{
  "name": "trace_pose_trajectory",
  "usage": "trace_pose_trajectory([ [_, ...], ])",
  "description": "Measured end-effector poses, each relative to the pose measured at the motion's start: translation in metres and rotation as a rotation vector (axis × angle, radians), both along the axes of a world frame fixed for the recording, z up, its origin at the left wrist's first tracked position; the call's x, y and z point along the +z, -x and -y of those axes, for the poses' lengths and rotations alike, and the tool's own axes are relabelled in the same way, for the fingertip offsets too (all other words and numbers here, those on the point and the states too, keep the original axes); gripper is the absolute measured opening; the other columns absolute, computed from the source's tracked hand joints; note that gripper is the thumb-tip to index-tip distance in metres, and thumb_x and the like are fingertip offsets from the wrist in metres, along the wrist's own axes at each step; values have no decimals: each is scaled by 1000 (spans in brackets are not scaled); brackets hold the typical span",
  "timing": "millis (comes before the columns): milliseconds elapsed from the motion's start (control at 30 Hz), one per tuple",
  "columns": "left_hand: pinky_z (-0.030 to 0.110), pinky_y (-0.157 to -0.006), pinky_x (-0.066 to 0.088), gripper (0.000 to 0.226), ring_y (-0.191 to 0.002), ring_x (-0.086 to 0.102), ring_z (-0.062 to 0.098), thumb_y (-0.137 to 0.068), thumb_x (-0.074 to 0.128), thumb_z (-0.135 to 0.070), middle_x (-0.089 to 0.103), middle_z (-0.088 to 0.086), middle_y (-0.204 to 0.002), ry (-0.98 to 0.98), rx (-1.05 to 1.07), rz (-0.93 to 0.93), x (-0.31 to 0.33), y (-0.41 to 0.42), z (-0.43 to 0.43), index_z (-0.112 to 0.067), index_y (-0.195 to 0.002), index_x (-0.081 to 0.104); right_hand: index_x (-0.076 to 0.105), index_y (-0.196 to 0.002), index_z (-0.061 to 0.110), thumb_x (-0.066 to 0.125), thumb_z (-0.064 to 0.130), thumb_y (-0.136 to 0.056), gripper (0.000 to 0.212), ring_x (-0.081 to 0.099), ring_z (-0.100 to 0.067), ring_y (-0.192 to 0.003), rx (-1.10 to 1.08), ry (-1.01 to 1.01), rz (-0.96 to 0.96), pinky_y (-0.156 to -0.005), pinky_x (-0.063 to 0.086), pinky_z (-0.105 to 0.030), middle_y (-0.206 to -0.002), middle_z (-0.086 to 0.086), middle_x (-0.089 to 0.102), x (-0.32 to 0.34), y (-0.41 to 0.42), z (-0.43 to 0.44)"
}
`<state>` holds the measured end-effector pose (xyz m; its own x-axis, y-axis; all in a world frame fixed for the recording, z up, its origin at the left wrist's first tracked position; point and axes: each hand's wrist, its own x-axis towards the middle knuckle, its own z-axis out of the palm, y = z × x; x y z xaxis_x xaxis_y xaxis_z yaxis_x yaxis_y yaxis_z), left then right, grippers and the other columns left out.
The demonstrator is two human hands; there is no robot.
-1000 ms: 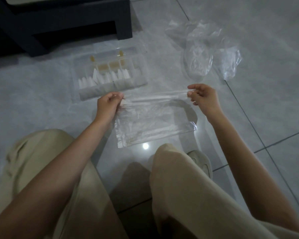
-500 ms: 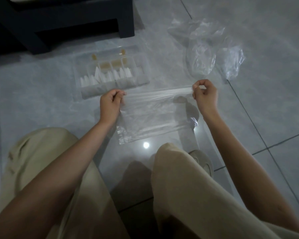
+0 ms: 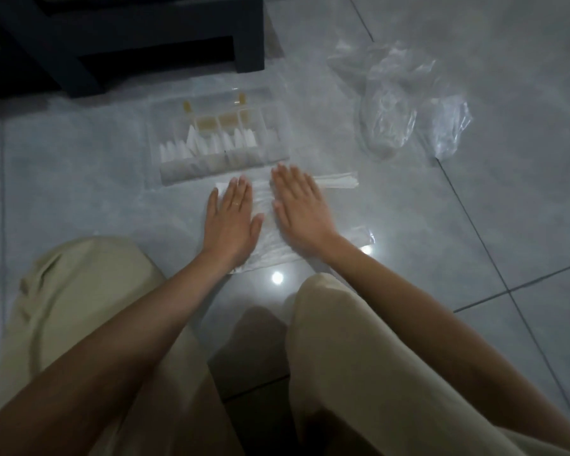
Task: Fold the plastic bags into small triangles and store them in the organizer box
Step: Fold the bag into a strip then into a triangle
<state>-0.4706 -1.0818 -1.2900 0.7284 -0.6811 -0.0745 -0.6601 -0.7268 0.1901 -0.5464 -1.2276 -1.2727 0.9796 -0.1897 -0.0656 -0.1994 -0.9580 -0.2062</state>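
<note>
Both hands have let go of the top edge they were pinching a moment ago, and the clear, rectangular plastic bag [image 3: 266, 199] that they held up now lies flat on the glossy grey tiled floor [image 3: 507, 192]. The left hand [image 3: 231, 218] and the right hand [image 3: 301, 212] rest palm down on it, side by side, fingers straight and close together, gripping nothing. A whitish folded strip along the bag's far edge sticks out past the right hand, and a near corner shows beside the right wrist. Just beyond the fingertips sits the clear plastic organizer box [image 3: 273, 139], its front row of compartments holding a line of small white folded triangles [image 3: 208, 144] standing on edge. Further right on the floor, well apart from the box, is a loose heap of crumpled clear plastic bags [image 3: 399, 103]. Behind the box stands a piece of dark furniture [image 3: 129, 37]. The person's knees, in beige trousers [image 3: 359, 340], are nearest to us, one either side.
</note>
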Motion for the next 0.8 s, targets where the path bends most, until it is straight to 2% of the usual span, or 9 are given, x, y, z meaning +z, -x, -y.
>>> trace_pose_trajectory([
  [67,41,-118,-6,66,-150,1,19,-101,19,-46,3,7,-162,-54,-26,-10,-6,3,-3,-9,-154,5,10,-154,11,-3,46,-92,72,3,-20,-150,72,24,-79,-118,-8,-33,-162,-6,7,-12,2,-5],
  [133,43,-118,-7,71,-150,-2,20,-98,13,-51,-2,7,-162,-104,-30,-5,-8,3,-5,-10,-154,0,9,-154,14,-3,49,-90,75,5,-18,-150,45,0,-101,-118,-7,-34,-162,-4,7,-21,8,1],
  [333,49,-116,-14,81,-149,-9,17,-96,23,-59,-11,7,-162,-181,12,-39,-5,-6,-16,-9,-153,-6,7,-155,18,15,52,-97,68,3,-22,-150,-352,-17,-87,-119,-3,-39,-163,-3,4,-24,42,59],
  [433,48,-112,-21,79,-149,-9,18,-98,18,-58,-10,9,-162,-169,43,-26,-3,-6,-18,-6,-153,-6,5,-155,13,23,48,-101,67,1,-22,-150,-482,-15,-103,-120,-7,-41,-163,-5,3,-18,51,75],
  [467,47,-110,-24,78,-149,-7,19,-97,14,-58,-8,10,-162,-146,15,-9,-2,-2,-16,-5,-153,-4,5,-155,11,22,48,-101,67,0,-21,-150,-425,6,-67,-119,-10,-40,-163,-6,3,-15,52,73],
  [533,45,-110,-24,80,-149,6,23,-93,12,-55,5,13,-161,-106,-171,61,-1,13,-11,-2,-152,6,8,-155,13,19,45,-100,64,-3,-19,-149,-155,43,-8,-118,-14,-34,-162,-6,4,-11,56,60],
  [633,48,-116,-4,73,-142,33,28,-92,22,-49,33,16,-153,-121,-436,121,-8,35,-9,0,-147,28,17,-154,15,20,42,-101,60,1,-15,-148,200,59,-33,-120,-8,-33,-160,-3,9,-17,65,40],
  [700,52,-114,8,73,-142,32,29,-93,25,-50,31,14,-154,-126,-421,89,-11,36,-12,-1,-147,31,20,-154,16,21,39,-101,57,6,-14,-147,197,55,-67,-120,-6,-33,-159,-1,14,-24,71,46],
  [800,52,-115,5,77,-147,15,28,-93,19,-56,10,11,-159,-139,-433,34,-12,30,-18,-5,-151,16,14,-153,20,19,37,-101,55,6,-14,-147,81,43,-94,-119,-11,-30,-158,2,10,-23,83,72],
])
